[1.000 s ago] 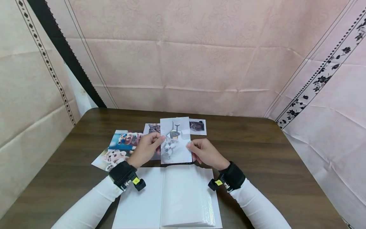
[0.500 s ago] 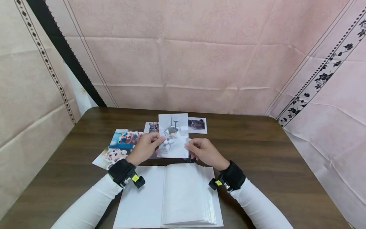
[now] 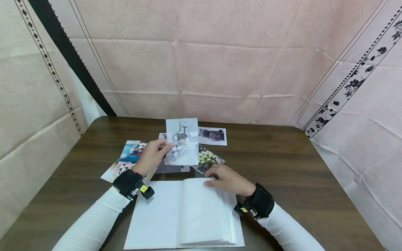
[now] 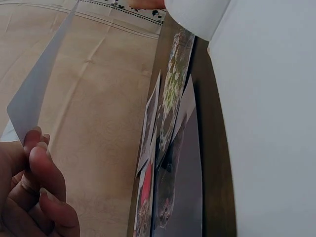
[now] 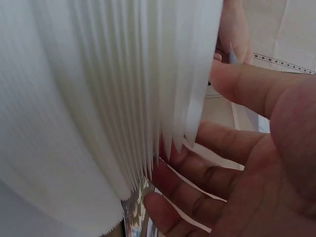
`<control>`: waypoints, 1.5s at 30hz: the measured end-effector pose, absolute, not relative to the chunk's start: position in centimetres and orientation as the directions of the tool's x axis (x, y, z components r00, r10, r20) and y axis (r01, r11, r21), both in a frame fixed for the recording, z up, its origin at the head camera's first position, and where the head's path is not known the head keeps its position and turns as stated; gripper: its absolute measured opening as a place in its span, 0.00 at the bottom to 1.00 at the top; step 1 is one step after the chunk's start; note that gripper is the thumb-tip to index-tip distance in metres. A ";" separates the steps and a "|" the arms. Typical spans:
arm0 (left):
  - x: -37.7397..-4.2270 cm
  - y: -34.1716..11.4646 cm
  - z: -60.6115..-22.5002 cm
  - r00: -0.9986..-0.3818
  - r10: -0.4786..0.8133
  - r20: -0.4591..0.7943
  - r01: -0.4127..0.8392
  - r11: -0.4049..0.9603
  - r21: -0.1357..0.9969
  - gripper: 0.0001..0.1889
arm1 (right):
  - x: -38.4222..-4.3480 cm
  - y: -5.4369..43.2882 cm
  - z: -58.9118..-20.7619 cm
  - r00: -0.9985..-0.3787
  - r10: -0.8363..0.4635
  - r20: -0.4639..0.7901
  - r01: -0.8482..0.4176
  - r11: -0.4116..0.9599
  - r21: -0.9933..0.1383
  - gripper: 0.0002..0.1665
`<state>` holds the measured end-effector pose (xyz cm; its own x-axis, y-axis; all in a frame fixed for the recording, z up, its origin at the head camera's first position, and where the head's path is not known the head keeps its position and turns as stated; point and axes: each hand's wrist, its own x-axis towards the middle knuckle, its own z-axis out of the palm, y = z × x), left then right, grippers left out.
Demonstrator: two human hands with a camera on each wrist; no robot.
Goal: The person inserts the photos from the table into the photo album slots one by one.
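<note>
Pinching pale photo [image 3: 187, 153] by L edge, L hand [image 3: 152, 157] has it raised above other photos [image 3: 213, 136], lower edge apart fr. open album [image 3: 154, 216], strip of table [image 3: 171, 176] showing betw., while R hand [image 3: 228, 178] straddles album's top pg. edges, whether clamped, can't tell.

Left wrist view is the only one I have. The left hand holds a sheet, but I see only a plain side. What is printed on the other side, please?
Observer: In the head view, this photo in the left hand shows a pale scene with a dark standing shape; finer detail is unclear.

Operator: What do the right fingers touch?

Observer: The right hand has its fingers at the edges of the album pages.

Operator: Does any photo lie outside my frame?

Observer: Yes, a blue picture lies left of the left hand.
</note>
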<state>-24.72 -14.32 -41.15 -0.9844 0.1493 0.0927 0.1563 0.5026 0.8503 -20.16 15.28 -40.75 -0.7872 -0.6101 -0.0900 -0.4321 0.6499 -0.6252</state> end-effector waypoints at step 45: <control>-24.9 -14.0 -41.6 -0.978 0.199 0.060 0.150 0.476 0.866 0.12 | -19.5 14.5 -41.2 -0.767 -0.626 0.140 -0.503 0.451 -0.738 0.02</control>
<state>-24.86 -14.00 -41.60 -0.9783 0.1985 0.0600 0.1498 0.4764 0.8664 -19.48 14.54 -41.16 -0.7669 -0.6262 0.1403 -0.5028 0.4506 -0.7376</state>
